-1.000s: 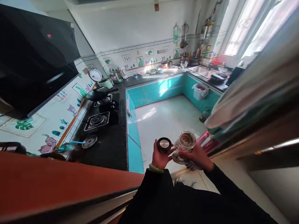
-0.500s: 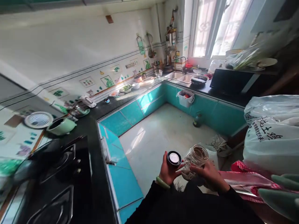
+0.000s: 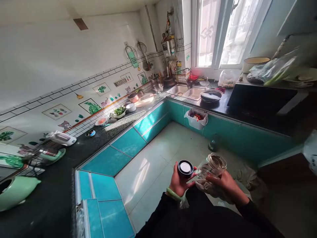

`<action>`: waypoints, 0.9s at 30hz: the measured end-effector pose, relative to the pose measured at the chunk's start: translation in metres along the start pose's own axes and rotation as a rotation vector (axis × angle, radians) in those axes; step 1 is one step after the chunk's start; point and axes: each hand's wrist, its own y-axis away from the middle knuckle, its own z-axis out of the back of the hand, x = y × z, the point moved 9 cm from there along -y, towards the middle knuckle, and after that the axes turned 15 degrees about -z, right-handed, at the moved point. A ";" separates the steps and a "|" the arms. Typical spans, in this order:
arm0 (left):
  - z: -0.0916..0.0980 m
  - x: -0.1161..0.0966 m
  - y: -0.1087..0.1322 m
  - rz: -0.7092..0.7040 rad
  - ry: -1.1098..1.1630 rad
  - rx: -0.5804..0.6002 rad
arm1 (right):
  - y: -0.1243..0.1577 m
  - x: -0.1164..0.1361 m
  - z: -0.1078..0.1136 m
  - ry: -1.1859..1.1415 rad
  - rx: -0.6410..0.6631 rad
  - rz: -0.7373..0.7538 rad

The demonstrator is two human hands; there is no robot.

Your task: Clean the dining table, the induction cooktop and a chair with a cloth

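Note:
My left hand (image 3: 178, 185) holds a black jar lid (image 3: 185, 168), its pale inner side facing up. A green bangle (image 3: 174, 194) circles the left wrist. My right hand (image 3: 224, 185) is wrapped round a clear glass jar (image 3: 210, 167), which is tilted with its open mouth up and to the right. Lid and jar are side by side and apart, both over the floor in front of my body. What is inside the jar cannot be made out.
A dark counter (image 3: 99, 140) runs along the left wall with a plate of greens (image 3: 119, 112) and a green pot (image 3: 18, 191). Ahead are the sink (image 3: 179, 90), a lidded pan (image 3: 211, 96) and a hanging white bin (image 3: 196, 120). A dark bottle (image 3: 212, 145) stands on the floor.
My view has swung to the right and forward; the stove and the large white bag have mostly left it. Both hands keep hold of the lid and jar, with the jar slightly further right.

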 end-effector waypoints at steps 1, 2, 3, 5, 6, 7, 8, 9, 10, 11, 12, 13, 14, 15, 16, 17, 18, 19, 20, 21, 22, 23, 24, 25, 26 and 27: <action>0.002 -0.023 -0.018 -0.026 0.044 -0.036 | -0.028 0.020 -0.007 -0.003 0.037 0.010; 0.004 -0.046 -0.035 -0.062 0.097 -0.067 | -0.055 0.041 -0.014 -0.002 0.070 0.021; 0.006 -0.070 -0.052 -0.101 0.156 -0.091 | -0.081 0.063 -0.023 0.012 0.105 0.032; 0.011 -0.115 -0.082 -0.168 0.273 -0.111 | -0.130 0.105 -0.041 0.066 0.158 0.064; 0.013 -0.135 -0.097 -0.189 0.323 -0.112 | -0.154 0.125 -0.050 0.092 0.177 0.084; 0.016 -0.155 -0.113 -0.202 0.364 -0.110 | -0.178 0.143 -0.060 0.110 0.197 0.102; 0.019 -0.175 -0.130 -0.214 0.394 -0.107 | -0.203 0.160 -0.070 0.123 0.217 0.117; 0.022 -0.194 -0.148 -0.228 0.415 -0.103 | -0.227 0.176 -0.081 0.130 0.231 0.131; 0.026 -0.214 -0.167 -0.245 0.424 -0.098 | -0.253 0.190 -0.091 0.133 0.235 0.143; 0.029 -0.235 -0.188 -0.261 0.423 -0.096 | -0.278 0.205 -0.101 0.136 0.234 0.152; 0.032 -0.256 -0.210 -0.274 0.415 -0.092 | -0.303 0.219 -0.111 0.138 0.227 0.161; 0.033 -0.277 -0.233 -0.278 0.405 -0.086 | -0.327 0.234 -0.120 0.137 0.216 0.169; 0.032 -0.298 -0.256 -0.274 0.397 -0.074 | -0.351 0.249 -0.128 0.131 0.207 0.173; 0.030 -0.319 -0.280 -0.260 0.390 -0.057 | -0.374 0.265 -0.136 0.120 0.200 0.173; 0.026 -0.341 -0.304 -0.241 0.380 -0.033 | -0.396 0.281 -0.143 0.105 0.196 0.169; 0.020 -0.363 -0.328 -0.222 0.365 -0.006 | -0.417 0.297 -0.149 0.089 0.198 0.164; 0.013 -0.385 -0.351 -0.206 0.343 0.021 | -0.437 0.313 -0.155 0.074 0.206 0.159; 0.006 -0.407 -0.373 -0.196 0.314 0.043 | -0.456 0.329 -0.159 0.064 0.211 0.154; -0.001 -0.429 -0.395 -0.191 0.281 0.059 | -0.476 0.344 -0.162 0.063 0.208 0.148; -0.007 -0.450 -0.417 -0.188 0.250 0.070 | -0.495 0.358 -0.163 0.069 0.196 0.141; -0.013 -0.471 -0.438 -0.188 0.222 0.078 | -0.514 0.371 -0.163 0.076 0.172 0.133; -0.019 -0.489 -0.460 -0.185 0.198 0.085 | -0.535 0.382 -0.162 0.078 0.144 0.120; -0.025 -0.505 -0.481 -0.180 0.177 0.090 | -0.556 0.391 -0.160 0.072 0.118 0.106; -0.029 -0.521 -0.503 -0.176 0.157 0.091 | -0.578 0.399 -0.159 0.059 0.103 0.093; -0.032 -0.534 -0.526 -0.173 0.139 0.085 | -0.601 0.406 -0.159 0.044 0.093 0.083; -0.033 -0.547 -0.549 -0.168 0.125 0.070 | -0.626 0.413 -0.159 0.036 0.089 0.072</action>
